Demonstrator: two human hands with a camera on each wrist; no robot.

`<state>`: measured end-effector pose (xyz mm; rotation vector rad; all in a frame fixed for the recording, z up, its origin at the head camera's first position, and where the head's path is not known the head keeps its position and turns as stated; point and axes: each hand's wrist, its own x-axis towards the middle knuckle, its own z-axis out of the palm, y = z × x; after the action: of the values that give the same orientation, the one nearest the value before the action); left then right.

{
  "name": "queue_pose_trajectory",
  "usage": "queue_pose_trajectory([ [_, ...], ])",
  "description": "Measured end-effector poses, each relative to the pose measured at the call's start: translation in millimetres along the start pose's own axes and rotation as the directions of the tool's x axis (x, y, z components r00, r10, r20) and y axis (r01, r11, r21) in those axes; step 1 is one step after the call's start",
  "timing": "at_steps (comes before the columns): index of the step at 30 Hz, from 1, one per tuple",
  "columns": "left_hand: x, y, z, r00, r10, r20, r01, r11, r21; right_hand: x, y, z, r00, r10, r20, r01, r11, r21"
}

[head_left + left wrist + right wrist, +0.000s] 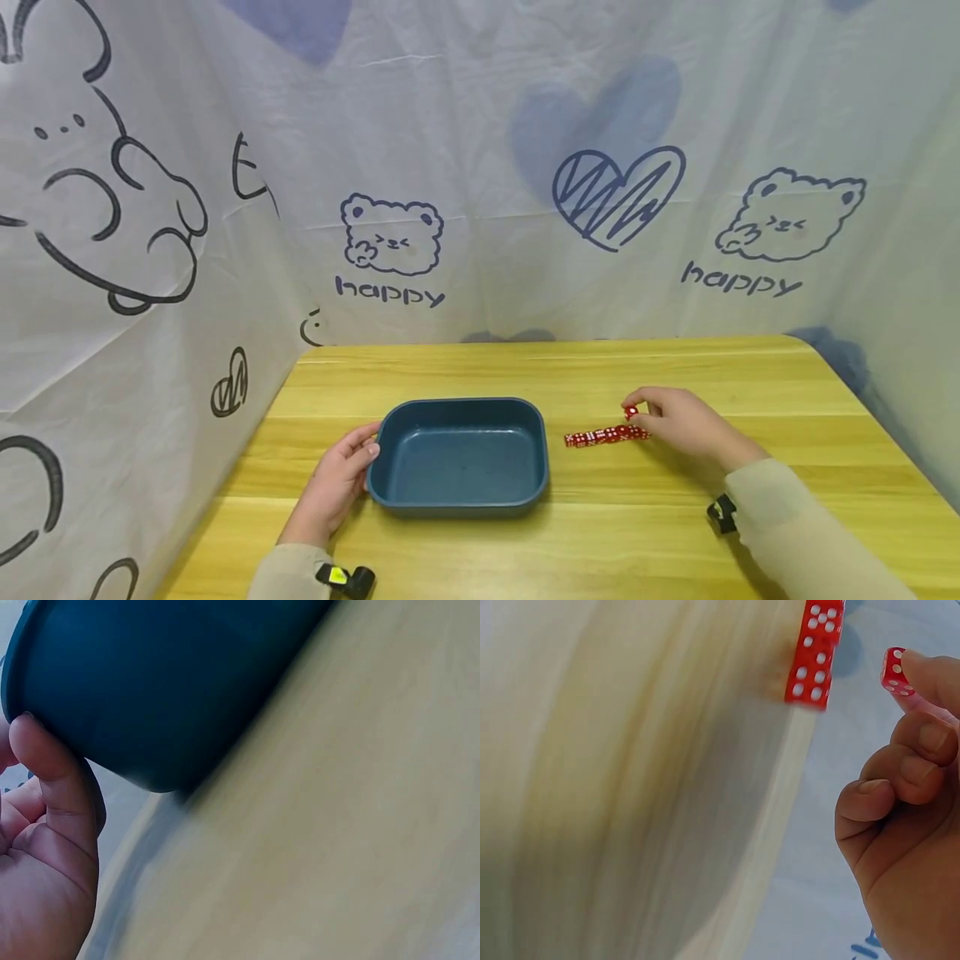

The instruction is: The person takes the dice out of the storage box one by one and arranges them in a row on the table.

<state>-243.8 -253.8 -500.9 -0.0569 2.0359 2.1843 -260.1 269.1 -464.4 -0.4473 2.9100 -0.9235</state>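
Observation:
A dark teal rectangular plastic bin stands on the table with nothing inside. My left hand grips its left end, the thumb bent against the wall near the rim. My right hand pinches one red die with white dots between thumb and index finger. Just beneath it, a row of red dice lies to the right of the bin. In the right wrist view the held die is apart from the dice row, and the other fingers are curled in.
Everything stands on a yellow wood-grain table with rounded far corners. White curtains with drawn bears and hearts hang behind it and along both sides. A small black camera is strapped at each wrist.

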Motion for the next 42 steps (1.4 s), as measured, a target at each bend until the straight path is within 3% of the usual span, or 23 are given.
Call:
queue_pose_trajectory([
  [8,0.4,0.5,-1.4,1.0,0.011,0.023,-0.011,1.0,0.009,-13.1,13.2,-8.4,0.998,0.057,0.015,-0.057,0.998,0.033],
  [21,1.6,0.8,1.0,0.999,0.008,0.038,-0.009,1.0,0.014,-22.3,28.2,-8.2,0.995,0.075,0.059,-0.078,0.995,0.055],
  [42,1.3,-2.9,-1.9,0.999,0.019,0.026,-0.019,1.0,0.012,-12.4,35.8,-0.7,0.99,0.092,0.11,-0.098,0.994,0.055],
])
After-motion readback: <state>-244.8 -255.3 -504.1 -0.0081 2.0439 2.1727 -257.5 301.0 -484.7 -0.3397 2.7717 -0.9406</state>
